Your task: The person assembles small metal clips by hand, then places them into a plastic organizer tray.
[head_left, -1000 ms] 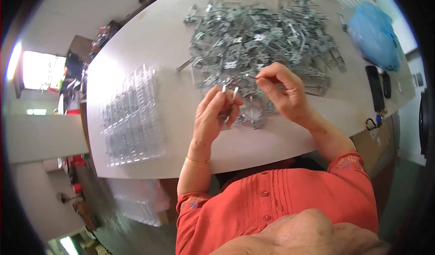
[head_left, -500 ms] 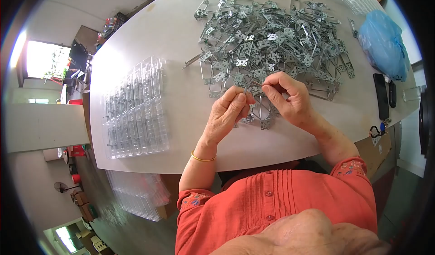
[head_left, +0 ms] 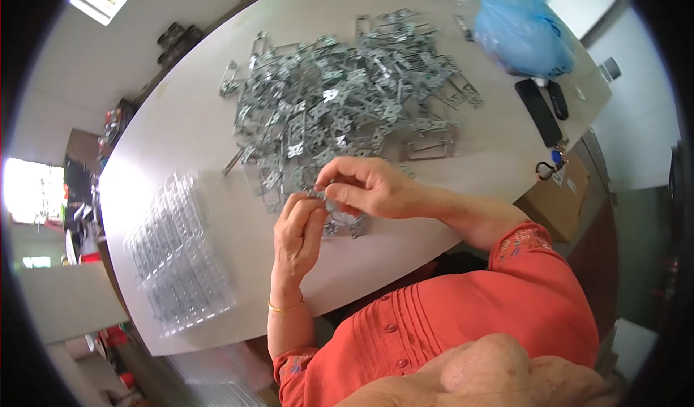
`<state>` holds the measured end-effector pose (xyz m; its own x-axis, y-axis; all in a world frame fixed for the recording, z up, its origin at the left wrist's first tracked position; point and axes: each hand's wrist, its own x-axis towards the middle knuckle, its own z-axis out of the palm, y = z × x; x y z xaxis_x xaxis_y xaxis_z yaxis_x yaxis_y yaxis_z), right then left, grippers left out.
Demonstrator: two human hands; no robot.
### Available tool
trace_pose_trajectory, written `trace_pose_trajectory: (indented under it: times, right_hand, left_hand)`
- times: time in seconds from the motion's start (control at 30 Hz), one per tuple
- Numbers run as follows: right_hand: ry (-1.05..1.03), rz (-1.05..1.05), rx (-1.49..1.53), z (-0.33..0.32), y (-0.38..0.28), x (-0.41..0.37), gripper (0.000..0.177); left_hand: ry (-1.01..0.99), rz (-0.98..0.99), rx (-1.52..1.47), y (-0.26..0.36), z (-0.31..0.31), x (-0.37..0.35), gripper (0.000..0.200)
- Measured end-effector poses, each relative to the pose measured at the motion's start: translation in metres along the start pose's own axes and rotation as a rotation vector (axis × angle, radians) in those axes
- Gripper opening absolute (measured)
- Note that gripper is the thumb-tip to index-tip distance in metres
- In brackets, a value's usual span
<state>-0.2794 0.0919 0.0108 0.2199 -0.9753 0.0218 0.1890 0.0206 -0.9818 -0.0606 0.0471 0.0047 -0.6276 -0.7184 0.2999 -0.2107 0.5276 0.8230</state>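
A large heap of flat metal brackets (head_left: pixel 340 96) with thin rods lies on the pale table (head_left: pixel 376 262). At the heap's near edge, my left hand (head_left: pixel 296 233) is closed, thumb against fingers, on a small metal piece mostly hidden by the fingers. Close beside its fingertips, my right hand (head_left: pixel 369 186) is pinched with thumb and forefinger together; what lies between them is too small to make out. A few brackets (head_left: pixel 354 226) rest on the table just beneath the hands.
Clear plastic trays (head_left: pixel 181 262) holding metal parts lie at the table's left. A blue plastic bag (head_left: pixel 524 31), a black phone (head_left: pixel 538 110), a small black object (head_left: pixel 557 100) and keys (head_left: pixel 553 163) are at the right. A cardboard box (head_left: pixel 560 197) stands below the right edge.
The camera view has turned, so the table, heap and bag appear further left and tilted. Both hands remain together at the heap's near edge, the right fingertips now closer to the left ones.
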Motion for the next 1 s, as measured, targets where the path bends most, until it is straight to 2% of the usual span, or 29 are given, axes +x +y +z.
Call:
trace_pose_trajectory:
  times: [0.1, 0.2, 0.33, 0.4, 0.43, 0.5, 0.53, 0.57, 0.7, 1.0]
  right_hand:
    - [0.047, -0.1, -0.107, 0.001, 0.006, 0.002, 0.011]
    - [0.116, -0.363, -0.458, -0.004, 0.01, 0.003, 0.01]
    - [0.172, -0.37, -0.397, -0.005, 0.001, 0.0, 0.007]
    - [0.258, -0.388, -0.324, -0.004, -0.003, 0.0, 0.005]
    - [0.281, -0.289, -0.192, -0.004, -0.006, -0.001, 0.005]
    - [0.291, -0.078, 0.098, -0.003, -0.014, 0.0, 0.007]
    - [0.267, -0.083, 0.081, -0.005, -0.012, 0.001, 0.007]
    - [0.236, -0.09, 0.068, -0.006, -0.008, 0.002, 0.007]
    - [0.157, -0.105, -0.109, 0.002, -0.002, 0.003, 0.006]
    - [0.143, -0.007, -0.209, 0.005, 0.002, 0.002, 0.008]
  left_hand:
    - [0.021, 0.022, 0.045, -0.001, 0.003, 0.0, 0.003]
    - [0.018, 0.047, 0.076, 0.002, 0.005, 0.0, 0.005]
    - [-0.045, 0.131, 0.136, 0.006, 0.007, 0.001, 0.007]
    - [-0.068, 0.133, -0.045, -0.001, 0.01, 0.0, 0.006]
    - [-0.072, 0.123, -0.128, -0.004, 0.01, -0.002, 0.009]
    - [-0.011, -0.169, -0.427, -0.004, 0.006, -0.008, 0.017]
    - [0.037, -0.319, -0.566, -0.004, 0.002, -0.009, 0.022]
    - [0.081, -0.351, -0.672, -0.003, 0.0, -0.007, 0.026]
    - [0.19, -0.338, -0.879, -0.003, -0.002, -0.001, 0.028]
    - [0.108, -0.335, -0.763, -0.01, -0.003, -0.003, 0.032]
